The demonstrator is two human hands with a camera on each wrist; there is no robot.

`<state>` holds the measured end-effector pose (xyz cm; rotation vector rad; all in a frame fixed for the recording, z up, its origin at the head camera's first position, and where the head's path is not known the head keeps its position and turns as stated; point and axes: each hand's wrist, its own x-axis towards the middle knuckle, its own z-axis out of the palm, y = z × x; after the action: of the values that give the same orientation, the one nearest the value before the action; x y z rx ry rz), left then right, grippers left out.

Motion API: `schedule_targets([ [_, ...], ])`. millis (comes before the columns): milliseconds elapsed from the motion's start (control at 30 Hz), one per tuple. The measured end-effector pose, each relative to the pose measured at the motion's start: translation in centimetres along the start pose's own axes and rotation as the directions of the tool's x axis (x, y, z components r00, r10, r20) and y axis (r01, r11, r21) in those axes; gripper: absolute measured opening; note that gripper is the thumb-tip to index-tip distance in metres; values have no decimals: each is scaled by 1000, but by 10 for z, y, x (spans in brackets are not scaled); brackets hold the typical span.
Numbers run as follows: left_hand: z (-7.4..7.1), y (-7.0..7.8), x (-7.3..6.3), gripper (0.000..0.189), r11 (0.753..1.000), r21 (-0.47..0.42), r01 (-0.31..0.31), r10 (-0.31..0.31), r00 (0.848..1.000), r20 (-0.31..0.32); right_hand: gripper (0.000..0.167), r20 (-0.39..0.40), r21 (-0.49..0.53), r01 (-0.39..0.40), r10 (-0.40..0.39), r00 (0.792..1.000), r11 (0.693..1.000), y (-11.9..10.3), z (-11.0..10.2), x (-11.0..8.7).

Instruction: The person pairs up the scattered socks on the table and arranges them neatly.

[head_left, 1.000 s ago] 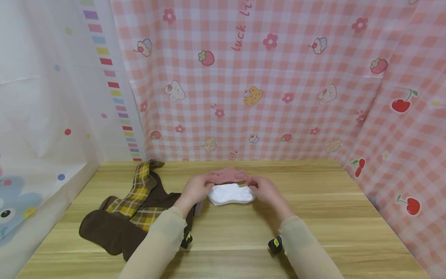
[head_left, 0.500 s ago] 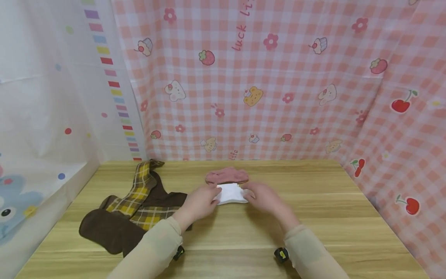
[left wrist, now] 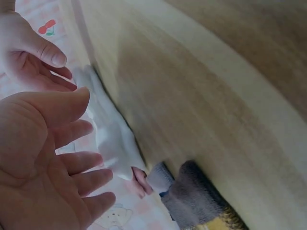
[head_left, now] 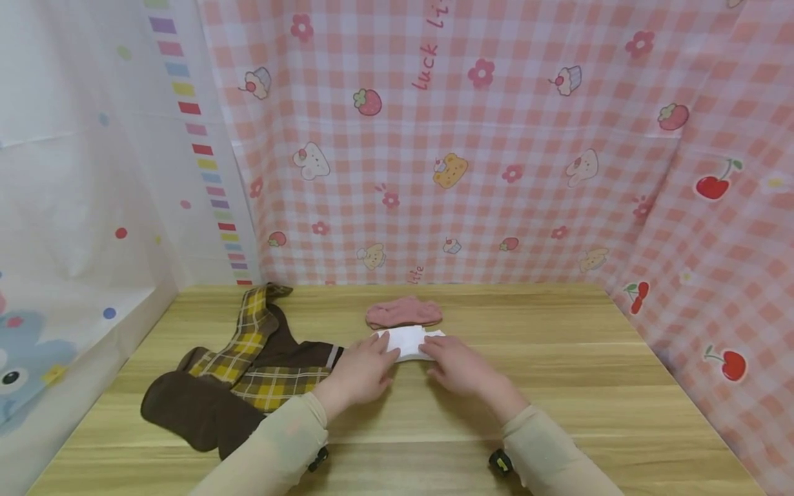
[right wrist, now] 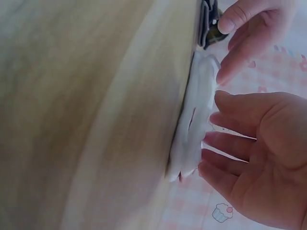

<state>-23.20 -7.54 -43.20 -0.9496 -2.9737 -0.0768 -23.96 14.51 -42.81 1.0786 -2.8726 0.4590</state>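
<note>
A flat white sock bundle (head_left: 408, 342) lies on the wooden table in front of me, its layers stacked on each other. My left hand (head_left: 362, 372) is at its left end, with extended fingertips over the cloth. At the opposite end is my right hand (head_left: 462, 370), fingers likewise stretched out over the top. Both wrist views show the palms uncurled, with the fingers spread at the white socks (right wrist: 194, 115). Just behind the bundle, a folded pink sock pair (head_left: 404, 313) lies lengthwise.
To the left, a dark brown garment with yellow plaid panels (head_left: 248, 351) is spread over the table (head_left: 595, 386), reaching near my left hand. A pink checked cloth (head_left: 397, 138) hangs along the back, and a white printed one (head_left: 74, 207) hangs on the left.
Both hands released their pinch on the white socks' ends and moved nearer to me, with fingers now laid flatter over them. The pink socks stayed put.
</note>
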Motion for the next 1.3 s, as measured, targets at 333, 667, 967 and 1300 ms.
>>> schedule_targets([
  [333,3,2,0,53,999,-1,-45,45,996,78,44,93,-39,-8,11,996,999,-4,4,-1],
  [667,9,2,9,50,998,-26,-56,58,994,94,35,75,-50,23,-19,997,998,12,13,10],
  [967,9,-15,28,32,995,-86,-57,62,996,57,32,86,-36,-22,25,996,999,21,15,32],
  [1300,9,-34,51,30,995,-98,-29,33,999,40,31,62,2,-77,76,995,997,31,16,55],
])
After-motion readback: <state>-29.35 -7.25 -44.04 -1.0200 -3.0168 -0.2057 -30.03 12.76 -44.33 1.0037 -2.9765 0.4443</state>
